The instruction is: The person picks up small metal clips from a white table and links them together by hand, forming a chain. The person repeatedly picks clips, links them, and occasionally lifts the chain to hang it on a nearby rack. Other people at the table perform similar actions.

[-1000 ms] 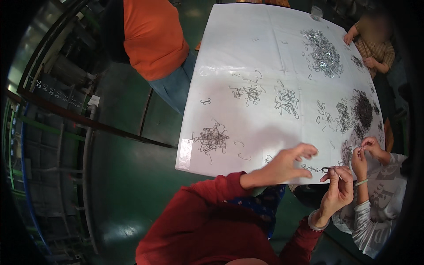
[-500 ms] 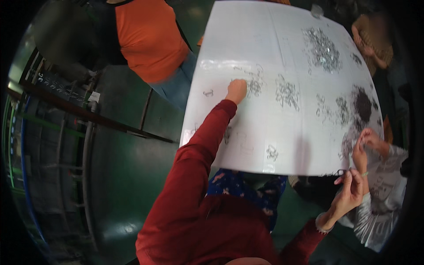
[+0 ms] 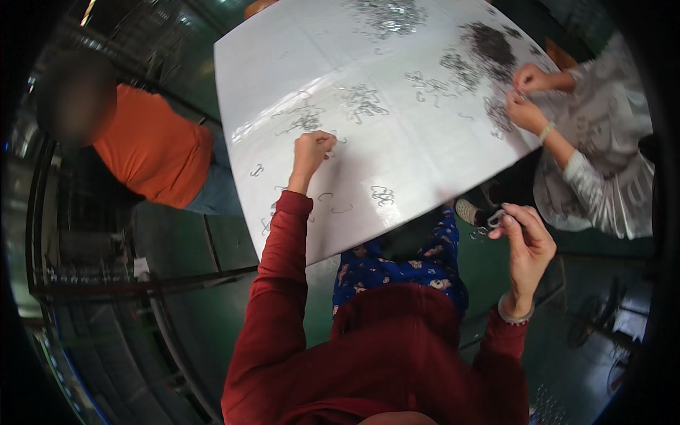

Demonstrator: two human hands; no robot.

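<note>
My left hand (image 3: 312,156) is over the white tabletop (image 3: 276,57) with its fingers pinched together. A thin curved wire hook (image 3: 341,139) shows right by its fingertips; whether they grip it I cannot tell. Close by lie loose dark wire hooks, in a small heap (image 3: 306,120) just beyond the hand and a second heap (image 3: 365,101) to its right. Off the table's near edge, my right hand (image 3: 528,244) is raised, with thumb and fingers closed on a shiny bent metal hook (image 3: 497,218). Small metal pieces (image 3: 479,231) show beside that hook, too blurred to make out.
A person in grey (image 3: 595,156) works with both hands over a dark pile (image 3: 490,51) at the table's right. Another person in orange (image 3: 152,145) stands at the left. A large shiny pile of hooks (image 3: 389,15) lies at the far side. Metal racks (image 3: 92,283) stand at left.
The view has turned, so the table sits farther up and left. My right hand has moved up and left, away from the table edge, still holding metal. My left hand remains near the hook heap, fingers closed.
</note>
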